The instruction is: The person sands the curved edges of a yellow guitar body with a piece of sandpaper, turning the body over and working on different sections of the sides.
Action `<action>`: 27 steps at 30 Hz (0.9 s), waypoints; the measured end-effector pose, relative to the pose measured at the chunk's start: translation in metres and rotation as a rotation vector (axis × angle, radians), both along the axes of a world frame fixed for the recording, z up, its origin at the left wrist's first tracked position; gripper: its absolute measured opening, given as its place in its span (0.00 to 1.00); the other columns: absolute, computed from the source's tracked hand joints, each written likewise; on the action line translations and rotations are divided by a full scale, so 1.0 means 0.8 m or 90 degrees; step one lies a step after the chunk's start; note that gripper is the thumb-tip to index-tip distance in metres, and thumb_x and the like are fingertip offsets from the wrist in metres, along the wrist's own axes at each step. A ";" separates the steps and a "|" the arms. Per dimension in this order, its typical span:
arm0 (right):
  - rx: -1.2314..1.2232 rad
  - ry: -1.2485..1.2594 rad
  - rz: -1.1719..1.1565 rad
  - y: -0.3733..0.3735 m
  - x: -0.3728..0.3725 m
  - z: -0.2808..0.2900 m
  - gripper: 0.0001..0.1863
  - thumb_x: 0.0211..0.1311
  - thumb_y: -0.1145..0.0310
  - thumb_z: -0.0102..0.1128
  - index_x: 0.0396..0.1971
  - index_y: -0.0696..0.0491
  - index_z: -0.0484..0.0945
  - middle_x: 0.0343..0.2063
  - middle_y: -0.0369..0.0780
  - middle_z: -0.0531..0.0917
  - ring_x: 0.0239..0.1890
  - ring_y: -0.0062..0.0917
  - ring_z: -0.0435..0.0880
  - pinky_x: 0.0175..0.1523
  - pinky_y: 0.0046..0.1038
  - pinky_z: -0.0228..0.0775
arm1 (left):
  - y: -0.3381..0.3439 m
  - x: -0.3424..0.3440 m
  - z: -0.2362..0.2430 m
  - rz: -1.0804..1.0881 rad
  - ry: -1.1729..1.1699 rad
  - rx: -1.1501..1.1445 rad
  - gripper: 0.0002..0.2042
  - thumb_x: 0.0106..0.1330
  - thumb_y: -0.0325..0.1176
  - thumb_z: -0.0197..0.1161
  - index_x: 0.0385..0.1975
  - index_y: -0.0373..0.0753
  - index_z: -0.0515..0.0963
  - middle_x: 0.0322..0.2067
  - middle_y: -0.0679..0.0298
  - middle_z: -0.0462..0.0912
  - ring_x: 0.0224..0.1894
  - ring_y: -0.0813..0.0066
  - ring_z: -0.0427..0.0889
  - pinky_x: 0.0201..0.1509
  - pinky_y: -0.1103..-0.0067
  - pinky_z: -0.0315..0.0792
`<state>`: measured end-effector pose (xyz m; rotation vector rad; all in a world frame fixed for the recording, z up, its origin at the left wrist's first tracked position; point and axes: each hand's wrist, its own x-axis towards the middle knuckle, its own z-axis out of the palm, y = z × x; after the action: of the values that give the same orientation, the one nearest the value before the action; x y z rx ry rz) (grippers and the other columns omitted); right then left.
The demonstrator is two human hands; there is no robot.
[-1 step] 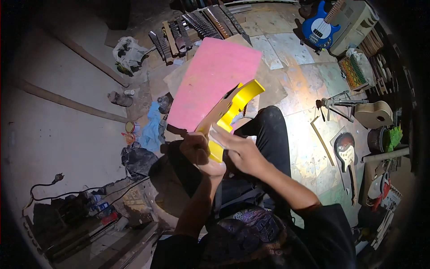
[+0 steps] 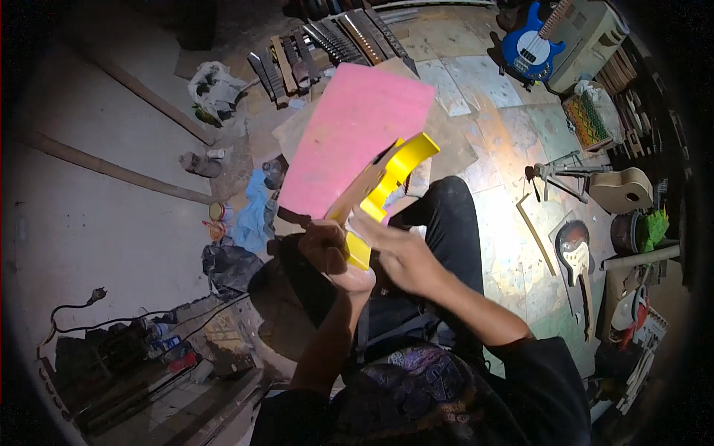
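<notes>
Above my lap I hold a small guitar body on its edge, with a bright yellow curved side and a brownish face turned left. My left hand is closed round its near end, the fingers partly in shadow. My right hand lies against the yellow side, blurred by motion, with a small white piece of cloth or paper under its fingertips. Part of that white piece is hidden by the fingers. Beyond the guitar body, a flat pink board lies on the floor.
Several dark slotted strips lie past the board. A blue bass guitar leans at the far right. To the right are a tripod, an acoustic guitar body and a sunburst electric guitar. A blue cloth and tin sit left.
My right hand has shifted slightly against the yellow side. The guitar body and my left hand look the same.
</notes>
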<state>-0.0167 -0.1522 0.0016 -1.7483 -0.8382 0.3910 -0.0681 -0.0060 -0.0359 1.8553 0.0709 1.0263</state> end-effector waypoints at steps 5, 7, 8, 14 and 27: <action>0.030 -0.020 -0.027 -0.005 -0.028 -0.002 0.32 0.61 0.87 0.49 0.67 0.58 0.74 0.65 0.55 0.76 0.67 0.46 0.76 0.70 0.35 0.70 | -0.005 -0.003 -0.002 -0.001 -0.007 -0.004 0.13 0.68 0.38 0.56 0.33 0.33 0.65 0.34 0.55 0.66 0.35 0.63 0.67 0.42 0.69 0.65; 0.035 -0.083 -0.084 0.001 0.005 -0.023 0.31 0.60 0.87 0.50 0.67 0.58 0.74 0.64 0.54 0.77 0.66 0.46 0.77 0.70 0.36 0.71 | -0.007 -0.001 -0.002 0.000 -0.007 -0.009 0.14 0.68 0.38 0.56 0.33 0.33 0.65 0.34 0.55 0.66 0.34 0.63 0.67 0.42 0.69 0.65; 0.032 -0.069 -0.073 -0.001 0.001 -0.015 0.32 0.60 0.87 0.51 0.67 0.58 0.74 0.64 0.54 0.77 0.66 0.46 0.77 0.70 0.36 0.71 | -0.005 0.001 -0.002 0.001 -0.007 -0.010 0.14 0.68 0.38 0.56 0.33 0.33 0.65 0.34 0.55 0.66 0.34 0.63 0.67 0.42 0.69 0.65; -0.018 -0.016 -0.050 -0.004 0.006 -0.019 0.33 0.59 0.89 0.47 0.67 0.58 0.73 0.66 0.55 0.75 0.68 0.46 0.76 0.72 0.35 0.68 | -0.004 0.005 0.001 0.009 -0.012 -0.024 0.14 0.68 0.39 0.56 0.33 0.33 0.65 0.33 0.55 0.66 0.34 0.63 0.67 0.42 0.69 0.65; 0.012 -0.050 -0.082 0.005 0.008 -0.013 0.35 0.55 0.91 0.49 0.66 0.56 0.75 0.66 0.49 0.77 0.69 0.41 0.76 0.74 0.33 0.66 | 0.010 0.012 0.006 0.008 -0.004 -0.015 0.14 0.68 0.38 0.56 0.32 0.34 0.64 0.33 0.55 0.65 0.34 0.63 0.66 0.42 0.69 0.65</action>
<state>-0.0100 -0.1480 -0.0089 -1.7989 -0.7774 0.2298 -0.0588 0.0021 -0.0313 1.8327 0.0908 1.0367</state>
